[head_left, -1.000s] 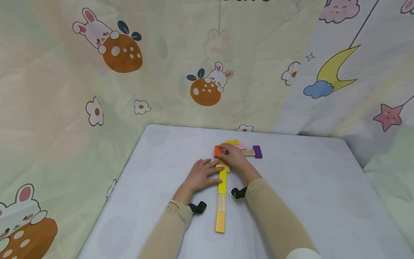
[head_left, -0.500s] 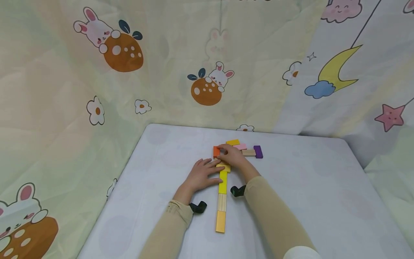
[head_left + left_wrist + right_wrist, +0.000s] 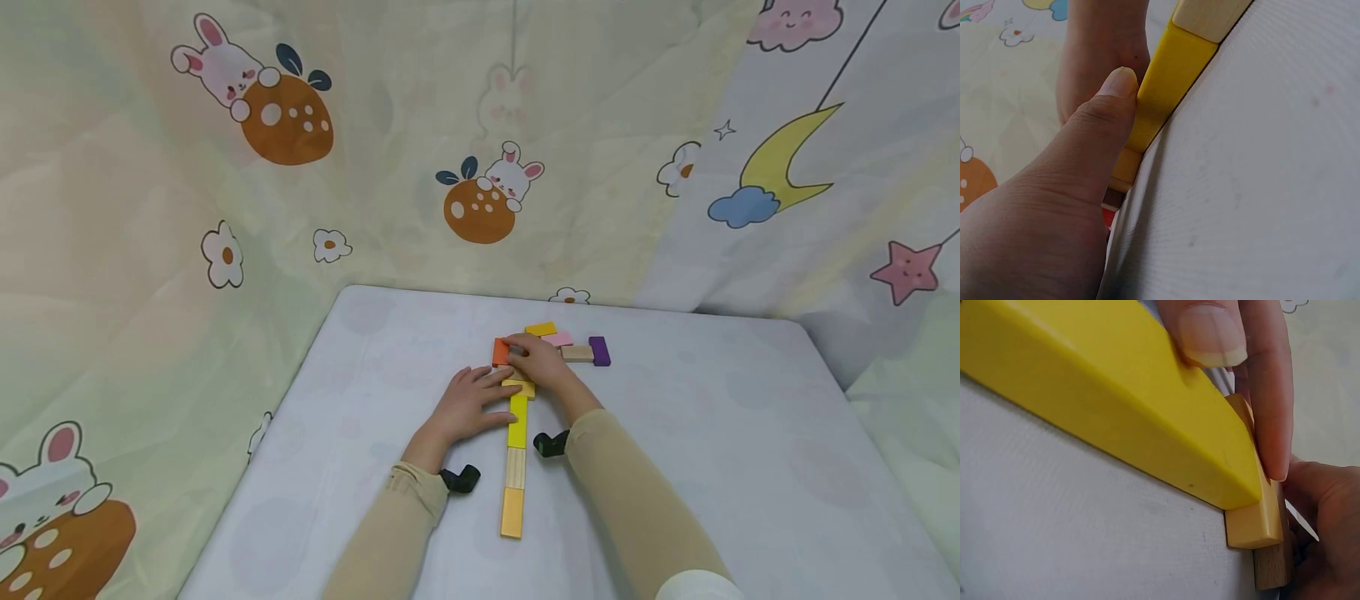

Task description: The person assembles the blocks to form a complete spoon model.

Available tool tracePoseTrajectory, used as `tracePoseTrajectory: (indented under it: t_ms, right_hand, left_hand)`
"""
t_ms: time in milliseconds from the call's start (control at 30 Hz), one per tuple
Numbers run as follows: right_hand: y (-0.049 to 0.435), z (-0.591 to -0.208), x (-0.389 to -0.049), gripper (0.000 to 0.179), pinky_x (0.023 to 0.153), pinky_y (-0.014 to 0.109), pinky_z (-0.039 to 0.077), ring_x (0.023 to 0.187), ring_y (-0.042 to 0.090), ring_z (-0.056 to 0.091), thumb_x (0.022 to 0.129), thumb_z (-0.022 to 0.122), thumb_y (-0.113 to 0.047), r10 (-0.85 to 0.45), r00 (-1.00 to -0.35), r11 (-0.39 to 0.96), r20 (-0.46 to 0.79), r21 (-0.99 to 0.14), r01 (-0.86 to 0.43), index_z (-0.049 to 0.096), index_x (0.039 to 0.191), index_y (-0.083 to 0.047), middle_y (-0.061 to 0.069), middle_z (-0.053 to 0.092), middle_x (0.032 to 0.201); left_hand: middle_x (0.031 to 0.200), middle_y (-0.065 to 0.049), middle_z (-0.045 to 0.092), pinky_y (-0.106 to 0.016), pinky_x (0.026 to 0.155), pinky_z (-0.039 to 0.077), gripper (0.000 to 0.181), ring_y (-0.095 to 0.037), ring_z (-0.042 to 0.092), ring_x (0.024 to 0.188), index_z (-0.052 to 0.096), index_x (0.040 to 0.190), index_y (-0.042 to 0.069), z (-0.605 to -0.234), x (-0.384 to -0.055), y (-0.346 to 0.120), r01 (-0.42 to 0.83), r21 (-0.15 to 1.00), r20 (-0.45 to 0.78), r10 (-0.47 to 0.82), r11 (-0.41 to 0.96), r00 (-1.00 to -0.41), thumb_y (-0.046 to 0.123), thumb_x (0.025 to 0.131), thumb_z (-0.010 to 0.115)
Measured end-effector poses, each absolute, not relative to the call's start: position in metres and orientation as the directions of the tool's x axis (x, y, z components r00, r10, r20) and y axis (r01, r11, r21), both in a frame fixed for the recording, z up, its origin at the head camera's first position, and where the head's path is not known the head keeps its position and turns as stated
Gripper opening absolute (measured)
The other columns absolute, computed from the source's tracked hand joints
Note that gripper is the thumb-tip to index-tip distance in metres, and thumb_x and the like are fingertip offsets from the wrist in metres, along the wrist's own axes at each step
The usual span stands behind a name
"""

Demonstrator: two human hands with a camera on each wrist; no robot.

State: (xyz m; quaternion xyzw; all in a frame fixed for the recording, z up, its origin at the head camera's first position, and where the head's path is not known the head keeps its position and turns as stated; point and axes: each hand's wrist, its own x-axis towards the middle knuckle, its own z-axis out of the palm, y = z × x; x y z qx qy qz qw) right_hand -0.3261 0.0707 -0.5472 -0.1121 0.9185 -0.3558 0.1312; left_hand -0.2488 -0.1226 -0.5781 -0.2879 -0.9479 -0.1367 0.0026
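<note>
Orange block (image 3: 499, 352): one, near the far edge of the table (image 3: 697, 450), left of that edge's middle; long axis running from near edge to far edge. We find it directly left of the right hand (image 3: 543, 365) and just beyond the fingertips of the left hand (image 3: 471, 406).

Right hand: the nearer, touching; thumb and forefinger curled to the orange block, pinching it as far as we can judge.

Left hand: fingers spread, thumb against the yellow block (image 3: 517, 429), other fingertips about the crosswise block (image 3: 528, 390).

Yellow block: long axis toward the far edge, in line with the pale block (image 3: 515, 468) and amber block (image 3: 512, 512) on its near side.

Crosswise block: at the yellow block's far end, long axis toward the table's side edges.

Purple block (image 3: 599, 351): right of both hands, by the far edge.
</note>
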Motion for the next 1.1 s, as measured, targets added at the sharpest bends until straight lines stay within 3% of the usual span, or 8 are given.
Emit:
tracePoseTrajectory:
  t_ms: [300, 567, 733, 900, 1100]
  right_hand:
    - [0.074, -0.547, -0.324, 0.044, 0.116, 0.053, 0.036, 0.14, 0.027, 0.044, 0.101, 0.056, -0.035, -0.301, -0.941, 0.725, -0.154, -0.678, -0.121, 0.051, 0.144, -0.032, -0.003, 0.046, 0.153]
    - [0.093, -0.535, -0.317, 0.041, 0.104, 0.046, 0.051, 0.115, 0.024, 0.056, 0.101, 0.056, -0.034, -0.284, -0.949, 0.735, -0.137, -0.667, -0.124, 0.053, 0.142, -0.033, -0.002, 0.054, 0.143]
    - [0.118, -0.526, -0.314, 0.038, 0.096, 0.044, 0.054, 0.108, 0.025, 0.057, 0.1, 0.058, -0.029, -0.264, -0.962, 0.731, -0.064, -0.665, -0.156, 0.058, 0.138, -0.024, 0.003, 0.058, 0.138]
    - [0.153, -0.518, -0.31, 0.041, 0.096, 0.046, 0.052, 0.11, 0.028, 0.054, 0.098, 0.062, -0.027, -0.215, -0.976, 0.724, -0.03, -0.676, -0.139, 0.057, 0.139, -0.022, 0.005, 0.054, 0.143]
    - [0.196, -0.516, -0.308, 0.048, 0.104, 0.055, 0.044, 0.12, 0.034, 0.05, 0.098, 0.062, -0.03, -0.201, -0.979, 0.756, -0.034, -0.641, -0.133, 0.052, 0.143, -0.02, 0.01, 0.048, 0.149]
  left_hand:
    - [0.161, 0.021, 0.025, -0.053, 0.123, 0.019, 0.062, -0.022, 0.029, 0.149, 0.042, 0.145, 0.048, -0.576, -0.248, -0.122, 0.543, 0.248, 0.071, 0.544, 0.802, -0.836, 0.074, 0.089, 0.045]
    - [0.161, 0.021, 0.026, -0.054, 0.123, 0.019, 0.061, -0.023, 0.029, 0.149, 0.042, 0.145, 0.05, -0.577, -0.248, -0.121, 0.539, 0.252, 0.073, 0.54, 0.803, -0.839, 0.075, 0.089, 0.045]
    - [0.161, 0.021, 0.026, -0.054, 0.122, 0.02, 0.061, -0.024, 0.031, 0.148, 0.044, 0.144, 0.048, -0.577, -0.248, -0.121, 0.544, 0.253, 0.078, 0.544, 0.8, -0.836, 0.074, 0.089, 0.046]
    - [0.161, 0.021, 0.027, -0.054, 0.123, 0.019, 0.061, -0.024, 0.031, 0.148, 0.044, 0.144, 0.048, -0.577, -0.248, -0.121, 0.542, 0.262, 0.081, 0.541, 0.799, -0.837, 0.074, 0.089, 0.047]
    - [0.16, 0.02, 0.028, -0.054, 0.123, 0.02, 0.061, -0.024, 0.031, 0.148, 0.045, 0.144, 0.047, -0.578, -0.248, -0.121, 0.547, 0.272, 0.094, 0.544, 0.791, -0.834, 0.072, 0.089, 0.049]
